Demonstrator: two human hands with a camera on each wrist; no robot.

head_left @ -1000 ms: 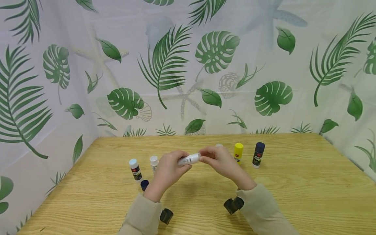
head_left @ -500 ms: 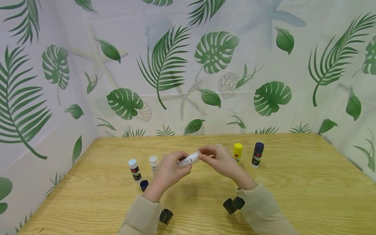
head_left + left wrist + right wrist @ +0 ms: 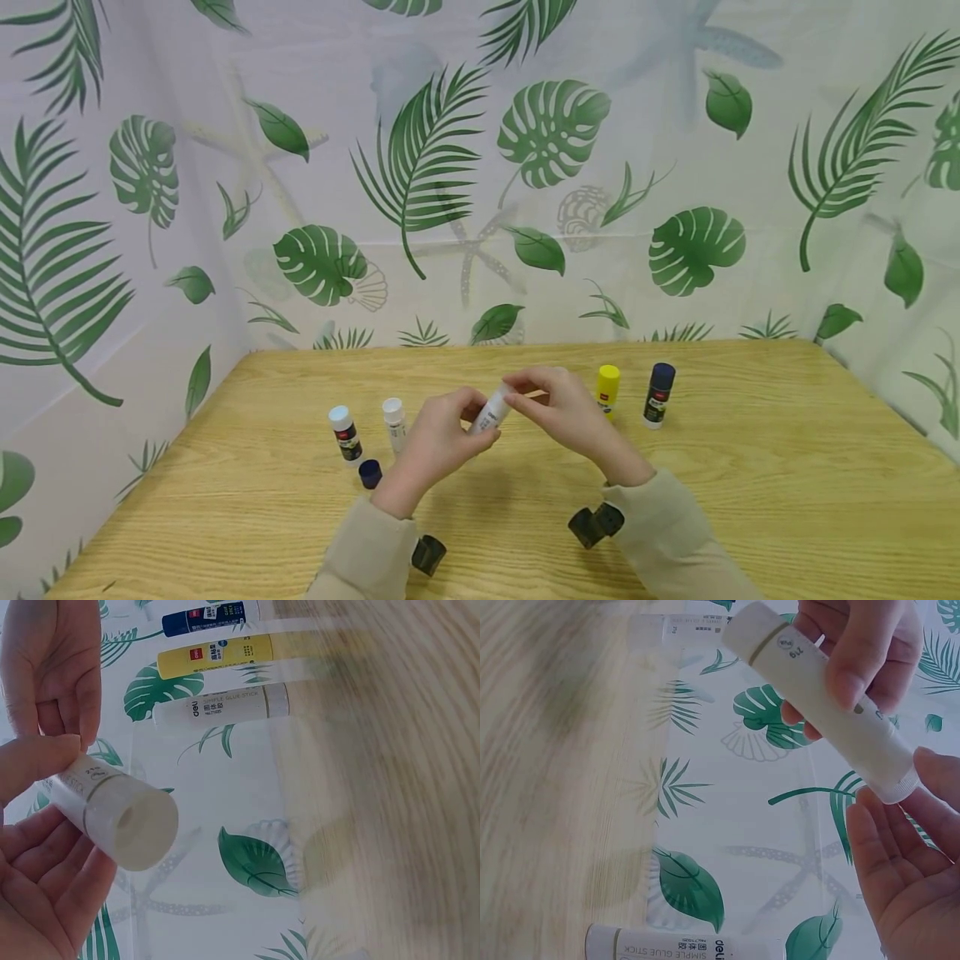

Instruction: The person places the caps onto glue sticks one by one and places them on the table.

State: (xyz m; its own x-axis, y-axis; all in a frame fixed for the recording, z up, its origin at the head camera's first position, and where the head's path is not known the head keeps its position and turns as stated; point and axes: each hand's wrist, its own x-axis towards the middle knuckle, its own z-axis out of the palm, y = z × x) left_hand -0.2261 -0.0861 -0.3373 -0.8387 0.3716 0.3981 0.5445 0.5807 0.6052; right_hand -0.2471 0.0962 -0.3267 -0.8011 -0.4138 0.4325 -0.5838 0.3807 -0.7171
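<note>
Above the middle of the table, a white glue stick slants with its upper end toward the right. My left hand grips its lower part, thumb on one side and fingers on the other. At the upper end, my right hand pinches it between thumb and fingertips. The left wrist view shows the round base of the glue stick facing that camera. Seen from the right wrist, the far end of the glue stick lies between my right thumb and fingers.
A yellow glue stick and a dark blue one stand at the right. At the left are a dark-labelled stick, a white stick and a dark blue cap. Another white stick shows in the left wrist view.
The held glue stick has tilted from nearly level to steeper, its left end lower. My left hand has shifted slightly right, uncovering more of the dark blue cap and the standing white stick.
</note>
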